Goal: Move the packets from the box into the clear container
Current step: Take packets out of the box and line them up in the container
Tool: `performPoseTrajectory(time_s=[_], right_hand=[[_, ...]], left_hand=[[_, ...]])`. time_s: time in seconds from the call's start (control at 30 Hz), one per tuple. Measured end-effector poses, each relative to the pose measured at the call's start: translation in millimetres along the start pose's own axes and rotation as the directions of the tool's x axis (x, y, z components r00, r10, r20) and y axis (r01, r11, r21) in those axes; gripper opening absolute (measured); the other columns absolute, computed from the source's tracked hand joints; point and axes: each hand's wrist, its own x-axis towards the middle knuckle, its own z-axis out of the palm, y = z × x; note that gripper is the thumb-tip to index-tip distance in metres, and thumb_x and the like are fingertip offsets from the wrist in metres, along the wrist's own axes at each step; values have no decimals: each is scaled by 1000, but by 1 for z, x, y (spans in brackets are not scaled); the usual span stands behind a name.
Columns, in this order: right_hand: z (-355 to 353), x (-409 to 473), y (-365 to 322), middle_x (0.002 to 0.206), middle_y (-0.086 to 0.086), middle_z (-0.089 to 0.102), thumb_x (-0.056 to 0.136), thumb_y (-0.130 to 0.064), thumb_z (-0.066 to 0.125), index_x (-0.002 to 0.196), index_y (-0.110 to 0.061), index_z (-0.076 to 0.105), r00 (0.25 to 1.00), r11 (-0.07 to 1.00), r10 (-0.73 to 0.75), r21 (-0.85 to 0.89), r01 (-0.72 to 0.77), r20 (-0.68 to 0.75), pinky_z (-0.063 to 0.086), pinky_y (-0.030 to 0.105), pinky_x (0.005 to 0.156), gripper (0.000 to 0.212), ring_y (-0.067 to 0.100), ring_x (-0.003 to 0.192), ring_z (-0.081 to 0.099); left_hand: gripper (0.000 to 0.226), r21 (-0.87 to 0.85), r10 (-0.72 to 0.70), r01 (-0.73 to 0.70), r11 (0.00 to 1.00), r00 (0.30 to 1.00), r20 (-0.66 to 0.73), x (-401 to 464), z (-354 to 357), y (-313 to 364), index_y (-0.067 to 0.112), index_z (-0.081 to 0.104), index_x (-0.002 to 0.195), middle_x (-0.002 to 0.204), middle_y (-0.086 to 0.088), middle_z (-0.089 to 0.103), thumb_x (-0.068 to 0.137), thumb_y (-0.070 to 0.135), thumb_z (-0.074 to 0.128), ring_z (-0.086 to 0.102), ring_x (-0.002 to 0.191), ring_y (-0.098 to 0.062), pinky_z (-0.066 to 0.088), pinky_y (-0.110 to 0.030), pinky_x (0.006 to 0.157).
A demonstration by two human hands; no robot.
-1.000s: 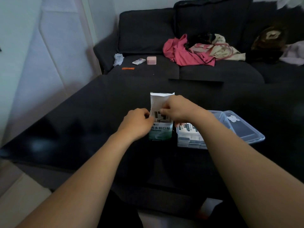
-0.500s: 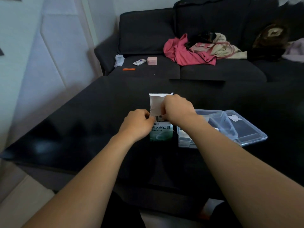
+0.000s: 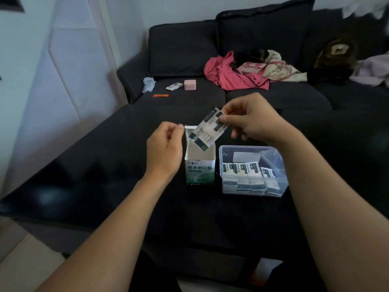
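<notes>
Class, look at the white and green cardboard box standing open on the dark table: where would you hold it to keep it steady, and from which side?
Grip the white and green cardboard box round its lower printed walls, coming from its left side. It stands upright, its top is open, and the clear plastic container stands close on its right. The left hand hovers on that free side.

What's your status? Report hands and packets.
Right hand pinches strip of white packets, half out of white-green carton. Left hand off it. Clear plastic container unobstructed.
</notes>
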Motion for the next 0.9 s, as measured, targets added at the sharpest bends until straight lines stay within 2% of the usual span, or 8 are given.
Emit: performPoseTrajectory(time_s=[0.07, 0.1, 0.2, 0.3, 0.43, 0.57, 0.73, 0.9], right_hand=[[-2, -5, 4, 91, 18, 76, 94, -7, 67, 98, -2, 69, 989, 990, 16, 134, -36, 149, 47, 19, 41, 7, 11, 51, 62], [-1, -7, 6, 93, 20, 75, 95, -6, 66, 100, 1, 68, 979, 986, 12, 161, -46, 203, 49, 20, 43, 9, 12, 53, 63], [3, -7, 10, 92, 21, 75, 95, -7, 65, 103, 4, 67, 966, 983, -12, 180, -36, 259, 54, 22, 50, 13, 14, 61, 66], [5, -6, 12, 85, 16, 75, 94, -7, 67, 103, 1, 67, 968, 987, -24, 163, -18, 251, 54, 24, 56, 13, 14, 65, 67], [10, -7, 15, 97, 18, 74, 94, -8, 68, 114, -9, 69, 964, 992, -38, 128, 4, 264, 55, 30, 66, 20, 19, 72, 66], [12, -6, 18, 93, 8, 76, 94, -7, 67, 108, -9, 73, 978, 998, -50, 56, 39, 203, 58, 25, 69, 15, 17, 79, 73], [9, -8, 19, 82, -2, 71, 96, -7, 65, 115, -14, 70, 980, 995, -58, -69, 72, 189, 49, 14, 56, 21, 0, 62, 65], [2, -11, 19, 64, -12, 63, 97, -11, 64, 96, -16, 74, 971, 963, -34, -252, 95, 238, 47, 13, 55, 12, -4, 56, 60]], left_hand=[[38, -151, -10, 25, 988, 995, 98, -2, 3, 7, 18, 70, 97, 87, 2, 68, 101, 45, 44, 62, 79, -5, 48, -28, 66], [46, -221, -67, 115, 969, 975, 214, -5, 4, 10, 19, 70, 102, 92, -2, 71, 103, 50, 38, 66, 83, -11, 51, -30, 65], [63, -237, -250, 469, 851, 757, 603, -19, 7, 19, 16, 66, 120, 96, -13, 76, 104, 59, 22, 74, 84, -25, 57, -35, 58], [66, -209, -292, 596, 775, 632, 718, -26, 12, 26, 8, 67, 118, 79, -11, 70, 107, 55, 22, 71, 68, -23, 53, -28, 48], [54, -272, -329, 670, 691, 626, 707, -23, 22, 32, 4, 70, 109, 68, -5, 61, 107, 44, 34, 60, 57, -16, 42, -21, 40], [49, -285, -394, 736, 614, 599, 697, -21, 32, 34, 8, 69, 101, 67, -4, 59, 104, 46, 37, 53, 53, -14, 37, -21, 37], [44, -278, -434, 644, 713, 717, 546, -27, 52, 38, 10, 66, 91, 60, -5, 57, 106, 36, 34, 48, 44, -12, 31, -21, 34], [38, -188, -352, 472, 861, 821, 449, -28, 65, 40, 7, 61, 101, 67, -10, 60, 106, 29, 31, 54, 53, -18, 37, -25, 38]])
